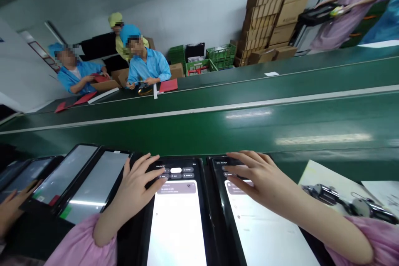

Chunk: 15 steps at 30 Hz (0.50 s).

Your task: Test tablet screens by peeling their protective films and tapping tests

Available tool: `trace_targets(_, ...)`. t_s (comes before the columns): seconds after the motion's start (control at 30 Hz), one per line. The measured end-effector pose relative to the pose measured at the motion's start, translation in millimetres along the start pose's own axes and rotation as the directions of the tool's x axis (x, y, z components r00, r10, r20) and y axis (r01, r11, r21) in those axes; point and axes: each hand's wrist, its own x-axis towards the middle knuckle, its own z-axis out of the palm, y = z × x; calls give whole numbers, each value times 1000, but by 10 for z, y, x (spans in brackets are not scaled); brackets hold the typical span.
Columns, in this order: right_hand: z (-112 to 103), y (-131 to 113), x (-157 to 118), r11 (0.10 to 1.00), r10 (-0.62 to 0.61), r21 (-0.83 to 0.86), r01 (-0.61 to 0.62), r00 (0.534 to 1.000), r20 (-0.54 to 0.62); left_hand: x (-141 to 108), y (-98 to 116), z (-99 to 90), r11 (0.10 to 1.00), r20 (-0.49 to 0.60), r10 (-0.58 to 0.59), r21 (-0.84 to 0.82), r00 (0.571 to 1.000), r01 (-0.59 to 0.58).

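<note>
Two black-framed tablets lie side by side in front of me, their screens lit with a settings-style menu. My left hand (137, 187) rests with spread fingers on the upper part of one tablet (176, 220). My right hand (258, 178) lies on the top edge of the other tablet (264, 228), fingers apart. Neither hand is closed around anything. Further left stand several darker tablets (93, 183), where a co-worker's hand (12, 210) touches one. A white sheet with black cables (343, 195) lies to the right of my right arm.
A wide green conveyor belt (199, 126) runs across the view beyond the tablets. Past it, seated workers in blue (145, 60) handle red folders (168, 85). Stacked cardboard boxes (268, 20), green crates (220, 54) and a person in pink (346, 8) stand at the back.
</note>
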Motion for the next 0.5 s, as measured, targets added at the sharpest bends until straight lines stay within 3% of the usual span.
trace_targets(0.27, 7, 53, -5, 999, -39, 29, 40, 999, -13, -65, -42, 15, 999, 16, 7, 35, 1000, -8)
trace_targets(0.5, 72, 40, 55, 997, -61, 45, 62, 998, -23, -15, 63, 15, 994, -1, 58, 92, 998, -57)
